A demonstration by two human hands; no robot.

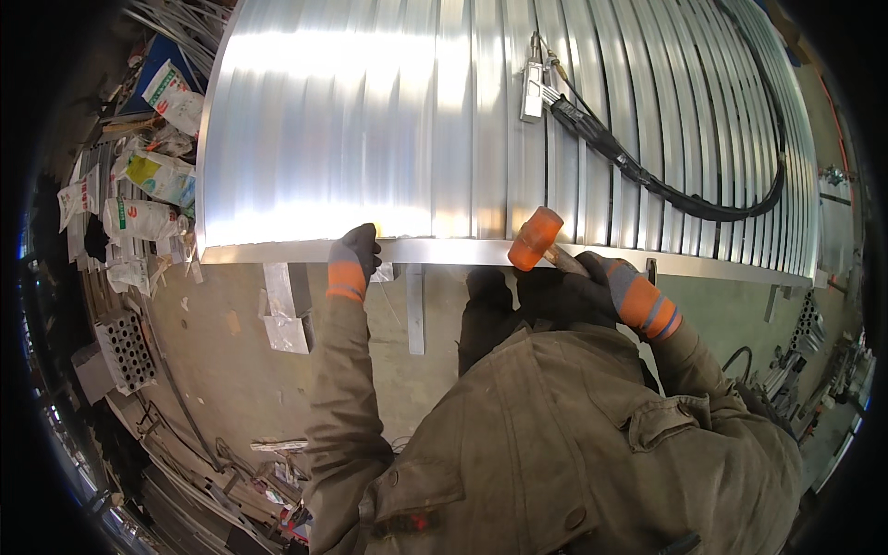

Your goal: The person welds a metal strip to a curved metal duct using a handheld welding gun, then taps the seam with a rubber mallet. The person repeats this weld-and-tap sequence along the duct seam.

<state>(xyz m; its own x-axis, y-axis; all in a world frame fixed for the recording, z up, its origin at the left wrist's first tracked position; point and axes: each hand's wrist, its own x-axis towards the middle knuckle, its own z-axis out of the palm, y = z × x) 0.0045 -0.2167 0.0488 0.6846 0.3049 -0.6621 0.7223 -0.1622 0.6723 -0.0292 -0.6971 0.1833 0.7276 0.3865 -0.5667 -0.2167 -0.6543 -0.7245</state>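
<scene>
Head view shows the gloved right hand [631, 292] with fingers clenched around the orange mallet [536, 238], its head at the near edge of the silver slatted panel [370, 157], between both hands. On the left, the gloved left hand [352, 263] bends its fingers at this same edge; I cannot tell if they grip it. Farther, toward the right, a black cable [632, 169] lies on the panel

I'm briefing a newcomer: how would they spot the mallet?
Find the big ridged metal panel. At its near edge, the person's right grip holds the mallet. Its blocky orange head sets it apart from the silver panel and striped glove.
</scene>
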